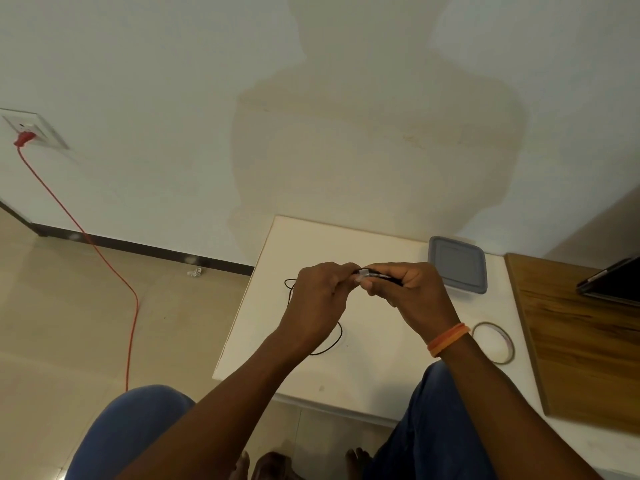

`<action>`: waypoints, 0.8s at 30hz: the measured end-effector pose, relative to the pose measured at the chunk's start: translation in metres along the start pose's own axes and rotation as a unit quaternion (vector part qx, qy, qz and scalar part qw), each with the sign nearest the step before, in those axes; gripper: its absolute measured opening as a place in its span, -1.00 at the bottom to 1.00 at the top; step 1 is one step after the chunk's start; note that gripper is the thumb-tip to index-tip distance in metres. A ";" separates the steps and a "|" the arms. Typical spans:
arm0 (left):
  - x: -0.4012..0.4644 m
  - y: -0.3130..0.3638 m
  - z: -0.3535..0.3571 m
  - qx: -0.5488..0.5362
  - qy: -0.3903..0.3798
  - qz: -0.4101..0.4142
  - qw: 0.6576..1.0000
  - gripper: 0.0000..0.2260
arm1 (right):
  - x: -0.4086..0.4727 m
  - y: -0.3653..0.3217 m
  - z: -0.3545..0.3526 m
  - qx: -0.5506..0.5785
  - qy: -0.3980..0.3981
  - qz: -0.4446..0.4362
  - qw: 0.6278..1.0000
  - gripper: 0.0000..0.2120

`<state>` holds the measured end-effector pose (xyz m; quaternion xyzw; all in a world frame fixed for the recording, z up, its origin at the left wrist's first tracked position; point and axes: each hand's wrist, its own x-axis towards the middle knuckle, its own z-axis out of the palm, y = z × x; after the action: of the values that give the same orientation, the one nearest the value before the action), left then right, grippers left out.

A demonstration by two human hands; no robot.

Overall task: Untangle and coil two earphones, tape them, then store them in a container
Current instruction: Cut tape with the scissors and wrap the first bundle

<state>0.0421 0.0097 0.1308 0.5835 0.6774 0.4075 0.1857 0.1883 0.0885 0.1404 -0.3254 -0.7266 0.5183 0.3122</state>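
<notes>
Black cable, gathered into a coiled earphone (381, 274), sits pinched between the left hand (320, 296) and the right hand (408, 292) above the white table (381, 368), with a small strip of pale tape (363, 274) at the point where the fingers of both hands curl onto it. To tape well, I judge the right hand should keep the loops tight while the left smooths the strip fully around the bundle. A second earphone cable (332, 344) lies loose under the left wrist, and the lidded container (457, 263) and tape roll (493, 342) wait near.

Both hands (363, 292) together (fingers pinched)
</notes>
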 end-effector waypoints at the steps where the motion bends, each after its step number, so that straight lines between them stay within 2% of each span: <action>1: 0.000 0.000 0.000 -0.001 -0.008 0.003 1.000 -0.82 | 0.000 0.001 0.000 -0.002 0.002 0.000 1.000 -0.81; 4: 0.000 -0.003 -0.001 -0.002 -0.031 0.006 0.999 -0.81 | 0.001 0.003 -0.001 -0.018 0.009 0.008 1.000 -0.88; 9: 0.000 -0.008 -0.002 -0.021 -0.078 -0.015 0.997 -0.83 | 0.000 0.006 -0.003 -0.067 0.011 0.006 0.998 -0.84; 11: 0.002 -0.011 -0.006 -0.019 -0.101 -0.032 0.994 -0.78 | 0.000 0.007 -0.003 -0.091 0.013 0.001 0.996 -0.89; 13: 0.001 -0.010 -0.010 -0.020 -0.069 -0.054 0.996 -0.60 | 0.002 0.008 -0.003 -0.117 0.018 0.001 0.993 -0.92; 14: 0.000 -0.008 -0.011 0.002 -0.029 -0.039 0.999 -0.56 | 0.002 0.009 -0.003 -0.129 0.020 -0.002 0.991 -0.89; 18: -0.001 0.000 -0.006 0.133 0.113 0.115 0.978 -0.78 | 0.003 0.008 -0.002 -0.134 0.028 -0.016 0.990 -0.84; 20: 0.000 0.001 -0.003 0.129 0.131 0.134 0.974 -0.88 | 0.002 0.008 -0.001 -0.138 0.029 -0.020 0.990 -0.85; 24: -0.001 0.000 -0.001 0.108 0.128 0.121 0.978 -0.91 | 0.003 0.010 -0.003 -0.150 0.036 -0.027 0.988 -0.90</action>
<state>0.0413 0.0079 0.1311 0.6203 0.6603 0.4229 -0.0175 0.1908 0.0950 0.1317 -0.3674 -0.7930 0.3826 0.2996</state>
